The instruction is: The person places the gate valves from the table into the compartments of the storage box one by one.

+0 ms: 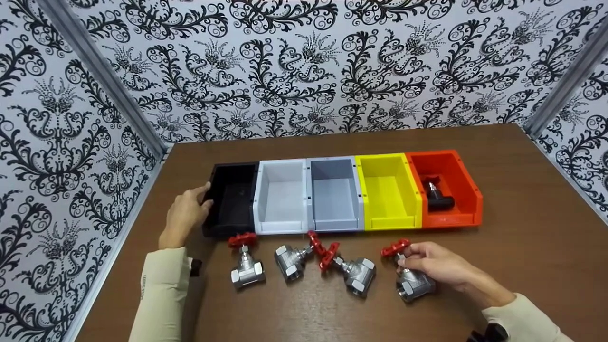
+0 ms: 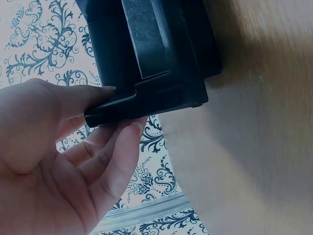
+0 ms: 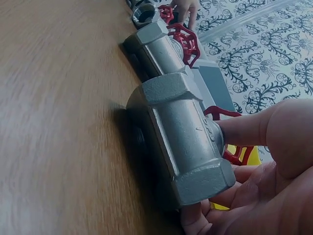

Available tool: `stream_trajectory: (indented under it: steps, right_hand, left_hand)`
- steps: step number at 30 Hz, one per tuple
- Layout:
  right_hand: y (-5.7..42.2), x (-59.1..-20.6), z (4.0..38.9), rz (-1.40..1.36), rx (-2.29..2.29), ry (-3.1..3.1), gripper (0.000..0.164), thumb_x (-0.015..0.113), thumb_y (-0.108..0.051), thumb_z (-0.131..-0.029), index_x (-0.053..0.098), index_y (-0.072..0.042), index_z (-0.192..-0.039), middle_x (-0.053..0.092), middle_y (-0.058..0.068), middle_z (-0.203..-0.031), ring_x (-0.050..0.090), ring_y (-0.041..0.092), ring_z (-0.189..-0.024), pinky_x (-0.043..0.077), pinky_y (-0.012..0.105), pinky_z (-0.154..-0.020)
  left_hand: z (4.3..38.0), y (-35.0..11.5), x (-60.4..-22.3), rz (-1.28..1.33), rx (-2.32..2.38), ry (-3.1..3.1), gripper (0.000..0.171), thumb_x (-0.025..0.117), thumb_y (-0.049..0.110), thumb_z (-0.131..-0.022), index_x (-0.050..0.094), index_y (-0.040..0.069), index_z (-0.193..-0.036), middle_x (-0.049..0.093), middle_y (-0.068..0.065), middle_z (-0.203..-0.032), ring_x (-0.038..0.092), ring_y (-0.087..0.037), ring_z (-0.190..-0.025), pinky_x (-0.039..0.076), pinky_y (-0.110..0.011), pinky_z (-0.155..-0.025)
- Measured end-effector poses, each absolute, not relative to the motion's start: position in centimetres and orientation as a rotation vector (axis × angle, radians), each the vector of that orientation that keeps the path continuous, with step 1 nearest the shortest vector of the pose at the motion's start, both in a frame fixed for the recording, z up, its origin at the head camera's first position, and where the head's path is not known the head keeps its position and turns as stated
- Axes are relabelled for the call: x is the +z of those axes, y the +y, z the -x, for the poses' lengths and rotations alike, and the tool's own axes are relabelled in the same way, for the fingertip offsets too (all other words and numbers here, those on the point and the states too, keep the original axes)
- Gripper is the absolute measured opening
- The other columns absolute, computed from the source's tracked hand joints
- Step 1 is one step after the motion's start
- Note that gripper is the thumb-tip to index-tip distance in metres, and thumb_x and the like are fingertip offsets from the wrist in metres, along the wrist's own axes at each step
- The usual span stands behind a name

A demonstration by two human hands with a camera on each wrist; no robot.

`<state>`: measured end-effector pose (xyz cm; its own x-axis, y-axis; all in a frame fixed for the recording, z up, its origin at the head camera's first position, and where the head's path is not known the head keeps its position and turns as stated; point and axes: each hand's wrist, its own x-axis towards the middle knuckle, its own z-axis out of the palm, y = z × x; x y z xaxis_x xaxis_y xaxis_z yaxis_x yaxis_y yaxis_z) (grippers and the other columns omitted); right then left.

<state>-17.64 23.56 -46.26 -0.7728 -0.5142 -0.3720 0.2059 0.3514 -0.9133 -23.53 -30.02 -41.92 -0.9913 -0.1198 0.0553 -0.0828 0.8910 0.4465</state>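
Note:
My left hand [image 1: 185, 213] grips the left side wall of the black bin [image 1: 232, 204]. In the left wrist view the thumb lies over the inner side of the black wall [image 2: 115, 110], with the fingers beneath on its outer side. At the right, my right hand [image 1: 441, 263] holds a steel gate valve [image 1: 414, 285] by its neck, just below the red handwheel [image 1: 395, 248]. The right wrist view shows the valve's body [image 3: 188, 134] close over the wooden table. Three more valves lie to its left: one valve [image 1: 248, 273], a second valve [image 1: 289, 261] and a third valve [image 1: 358, 275].
Joined to the black bin in a row are a white bin [image 1: 285, 197], a grey bin [image 1: 335, 194], a yellow bin [image 1: 389, 194] and a red bin [image 1: 453, 220]. A black-handled part [image 1: 439, 203] lies in the red one. Patterned walls [image 1: 304, 71] enclose the brown table [image 1: 304, 313].

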Motion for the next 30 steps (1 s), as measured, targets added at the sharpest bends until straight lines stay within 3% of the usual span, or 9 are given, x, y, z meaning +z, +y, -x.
stream_trajectory:
  steps: [22, 30]
  right_hand:
    - [23.2, -45.4, 18.4, 0.177, -1.533, 1.955, 0.027, 0.051, -0.022, -0.102, 0.058, 0.003, -0.108, 0.058, 0.004, -0.086, 0.061, 0.013, -0.072, 0.054, 0.028, -0.063]
    - [24.0, -45.7, 19.1, 0.153, -1.52, 1.965, 0.027, 0.055, -0.022, -0.1, 0.054, 0.003, -0.111, 0.059, 0.005, -0.087, 0.062, 0.016, -0.073, 0.055, 0.03, -0.064]
  left_hand:
    - [23.6, -30.1, -41.8, -0.177, -0.72, -2.996, 0.053, 0.06, 0.018, -0.096, 0.048, 0.014, -0.147, 0.048, -0.029, -0.142, 0.055, -0.052, -0.117, 0.044, -0.064, -0.089]
    - [23.6, -30.1, -41.8, -0.2, -0.723, -3.014, 0.053, 0.059, 0.019, -0.097, 0.048, 0.015, -0.148, 0.047, -0.029, -0.143, 0.053, -0.052, -0.119, 0.043, -0.064, -0.091]
